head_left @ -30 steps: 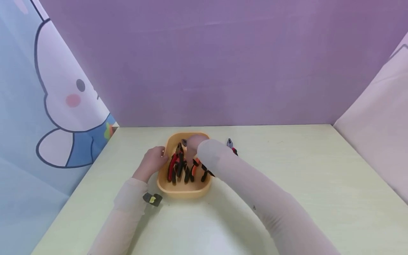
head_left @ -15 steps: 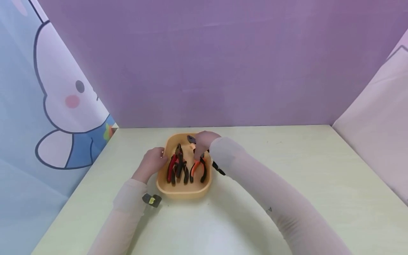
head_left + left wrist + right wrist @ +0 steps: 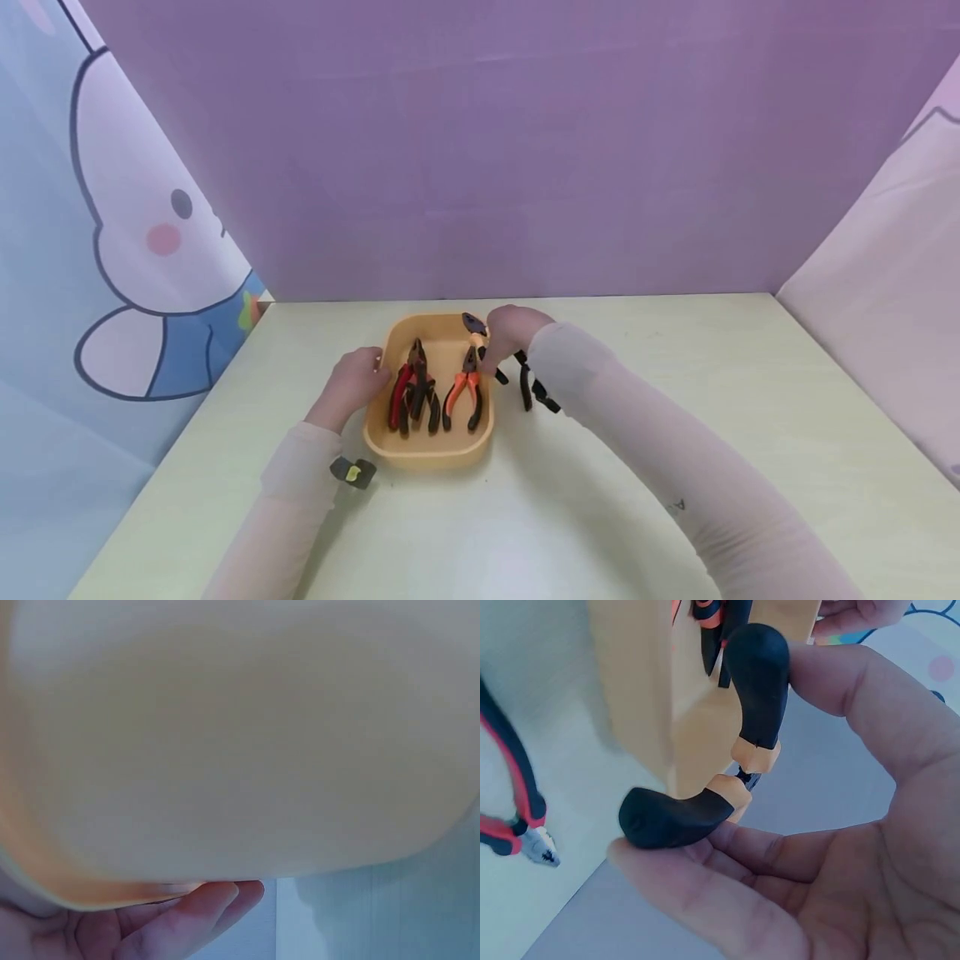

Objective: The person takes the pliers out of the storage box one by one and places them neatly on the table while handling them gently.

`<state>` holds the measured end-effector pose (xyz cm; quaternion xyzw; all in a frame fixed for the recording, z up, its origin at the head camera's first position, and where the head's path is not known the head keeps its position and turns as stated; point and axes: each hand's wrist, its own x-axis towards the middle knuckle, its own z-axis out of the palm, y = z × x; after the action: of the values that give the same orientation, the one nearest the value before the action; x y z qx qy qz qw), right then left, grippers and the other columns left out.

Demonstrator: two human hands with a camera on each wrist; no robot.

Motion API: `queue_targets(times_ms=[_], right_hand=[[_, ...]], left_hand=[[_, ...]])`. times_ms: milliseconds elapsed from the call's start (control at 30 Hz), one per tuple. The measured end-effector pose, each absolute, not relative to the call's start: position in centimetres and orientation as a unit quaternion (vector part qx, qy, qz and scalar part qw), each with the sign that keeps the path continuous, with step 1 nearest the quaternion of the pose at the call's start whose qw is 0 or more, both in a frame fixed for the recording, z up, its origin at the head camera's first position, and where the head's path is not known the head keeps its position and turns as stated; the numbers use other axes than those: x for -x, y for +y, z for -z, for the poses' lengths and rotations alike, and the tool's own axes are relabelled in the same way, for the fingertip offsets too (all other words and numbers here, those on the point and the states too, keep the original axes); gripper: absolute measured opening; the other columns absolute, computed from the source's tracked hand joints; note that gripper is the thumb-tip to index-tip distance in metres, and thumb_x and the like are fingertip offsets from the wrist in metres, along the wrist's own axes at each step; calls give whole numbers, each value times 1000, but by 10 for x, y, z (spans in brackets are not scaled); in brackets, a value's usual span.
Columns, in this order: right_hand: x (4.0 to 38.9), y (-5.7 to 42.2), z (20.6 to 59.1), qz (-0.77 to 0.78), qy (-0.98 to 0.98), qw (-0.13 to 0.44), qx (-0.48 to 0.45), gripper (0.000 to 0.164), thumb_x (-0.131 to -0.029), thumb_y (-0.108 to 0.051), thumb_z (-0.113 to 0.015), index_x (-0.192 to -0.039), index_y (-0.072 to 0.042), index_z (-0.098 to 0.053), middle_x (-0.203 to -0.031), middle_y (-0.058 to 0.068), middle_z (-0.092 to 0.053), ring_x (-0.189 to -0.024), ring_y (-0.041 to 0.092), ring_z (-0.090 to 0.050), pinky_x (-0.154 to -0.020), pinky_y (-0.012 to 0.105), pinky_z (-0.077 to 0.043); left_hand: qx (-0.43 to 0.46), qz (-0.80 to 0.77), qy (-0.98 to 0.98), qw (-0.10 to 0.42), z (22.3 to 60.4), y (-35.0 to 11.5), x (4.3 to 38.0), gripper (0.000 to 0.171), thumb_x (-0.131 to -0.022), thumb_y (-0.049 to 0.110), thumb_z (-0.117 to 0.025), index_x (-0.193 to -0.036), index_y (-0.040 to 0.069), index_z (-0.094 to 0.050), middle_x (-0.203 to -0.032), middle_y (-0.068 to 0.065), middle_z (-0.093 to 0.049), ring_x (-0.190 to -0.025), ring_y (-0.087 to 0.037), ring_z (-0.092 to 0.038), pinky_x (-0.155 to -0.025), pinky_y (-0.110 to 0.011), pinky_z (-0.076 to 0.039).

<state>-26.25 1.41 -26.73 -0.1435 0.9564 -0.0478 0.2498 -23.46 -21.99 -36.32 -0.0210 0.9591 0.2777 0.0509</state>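
My right hand (image 3: 513, 333) holds a pair of pliers (image 3: 476, 327) with black and pale-orange handles, over the right rim of a yellow plastic tray (image 3: 431, 457). In the right wrist view, the spread handles of these pliers (image 3: 759, 682) sit between the thumb and fingers. The left hand (image 3: 349, 385) grips the tray's left rim. Inside the tray lie orange-and-black pliers (image 3: 465, 387) on the right, and red-handled pliers (image 3: 401, 392) overlapping dark-handled ones (image 3: 420, 400) on the left. The left wrist view is mostly filled by the tray wall (image 3: 240, 750).
Another pair of pliers (image 3: 525, 795) with red-and-black handles lies on the pale table (image 3: 637, 375), right of the tray, partly hidden by the right arm in the head view. A purple backdrop (image 3: 510, 167) stands at the table's back edge.
My right hand has moved right, from over the tray's middle to its right rim, carrying the pliers. The orange-and-black pliers in the tray are now uncovered. The left hand stays on the rim.
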Motion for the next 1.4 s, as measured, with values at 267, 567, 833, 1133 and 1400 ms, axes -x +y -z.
queue_targets(times_ms=[267, 567, 833, 1133, 1400], right_hand=[[264, 38, 268, 104, 958, 251, 92, 50, -74, -29, -75, -116, -8, -56, -106, 5, -60, -90, 22, -57, -69, 34, -51], [266, 66, 275, 122, 957, 255, 65, 45, -74, -30, -74, -109, -9, -54, -115, 7, -56, -99, 28, -58, -71, 36, -51], [268, 88, 284, 142, 955, 257, 51, 57, -73, -31, -74, -118, -5, -50, -117, 11, -54, -94, 31, -59, -66, 36, -51], [279, 112, 301, 135, 955, 262, 34, 61, -75, -31, -72, -123, -3, -48, -120, 13, -51, -64, 18, -46, -54, 30, -42], [288, 124, 314, 118, 957, 265, 5, 75, -77, -36, -71, -135, 0, -40, -131, 20, -48, -91, 28, -56, -67, 36, -51]], left_hand=[[16, -283, 958, 50, 364, -221, 235, 38, -89, 9, -47, -121, -10, -53, -101, -21, -64, -77, -23, -61, -66, -33, -54], [0, -272, 961, 38, 362, -224, 235, 34, -88, 10, -48, -114, -9, -57, -90, -18, -64, -72, -23, -59, -63, -32, -52], [4, -270, 962, 47, 362, -225, 235, 38, -88, 11, -48, -119, -10, -54, -100, -22, -63, -78, -25, -60, -70, -36, -54], [3, -263, 964, 45, 360, -225, 232, 38, -88, 10, -47, -118, -10, -55, -105, -24, -63, -80, -26, -60, -71, -37, -53], [-8, -267, 963, 38, 362, -226, 233, 37, -87, 9, -47, -117, -10, -55, -99, -22, -64, -77, -24, -59, -70, -37, -53]])
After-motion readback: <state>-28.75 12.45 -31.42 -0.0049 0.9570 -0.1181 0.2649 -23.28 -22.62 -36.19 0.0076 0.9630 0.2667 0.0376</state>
